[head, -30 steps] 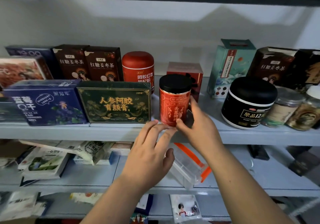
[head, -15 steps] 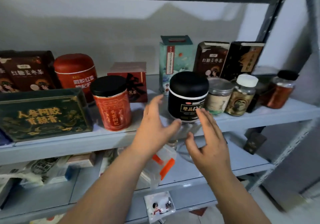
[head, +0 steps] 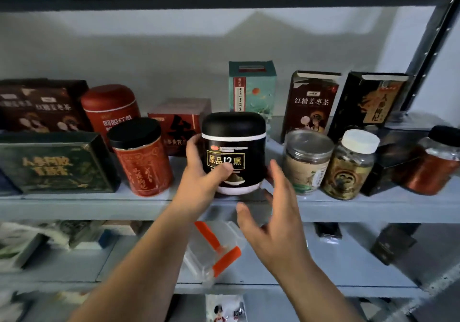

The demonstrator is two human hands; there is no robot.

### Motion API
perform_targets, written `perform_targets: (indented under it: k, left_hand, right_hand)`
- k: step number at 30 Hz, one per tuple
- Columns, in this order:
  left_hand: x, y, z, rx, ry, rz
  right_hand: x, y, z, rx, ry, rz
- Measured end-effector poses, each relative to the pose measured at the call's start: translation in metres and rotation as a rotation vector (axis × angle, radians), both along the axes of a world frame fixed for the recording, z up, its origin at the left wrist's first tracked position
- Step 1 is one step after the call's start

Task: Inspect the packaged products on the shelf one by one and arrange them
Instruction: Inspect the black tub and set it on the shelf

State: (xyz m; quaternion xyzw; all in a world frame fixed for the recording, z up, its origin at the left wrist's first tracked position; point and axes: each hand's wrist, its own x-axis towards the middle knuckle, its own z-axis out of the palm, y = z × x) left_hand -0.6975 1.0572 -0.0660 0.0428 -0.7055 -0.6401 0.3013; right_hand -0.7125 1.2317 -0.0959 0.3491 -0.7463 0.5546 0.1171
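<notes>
— Where was the black jar?
— At the front of the shelf, between the red jar and a clear jar of pale dried stuff. Its own contents were hidden.
— And your hands?
— My left hand gripped it, thumb across the label. My right hand hovered just beside it, fingers spread, holding nothing. A teal box stood behind.
</notes>
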Motion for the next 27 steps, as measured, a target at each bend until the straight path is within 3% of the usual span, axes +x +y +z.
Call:
perform_targets:
  k: [6, 10, 24, 27]
  left_hand:
    - [-0.008, -0.003, 0.003, 0.321, 0.023, 0.003]
    - [-0.011, -0.001, 0.013, 0.522, -0.085, -0.022]
    - [-0.017, -0.012, 0.015, 0.674, -0.064, -0.153]
    - [-0.017, -0.015, 0.015, 0.701, -0.068, -0.208]
  right_hand:
    - [-0.052, -0.022, 0.034, 0.069, -0.116, 0.233]
    - [-0.055, -0.025, 0.021, 0.162, -0.066, 0.146]
    - [-0.066, -0.021, 0.021, 0.222, -0.12, 0.115]
    - [-0.064, -0.021, 0.022, 0.16, -0.124, 0.126]
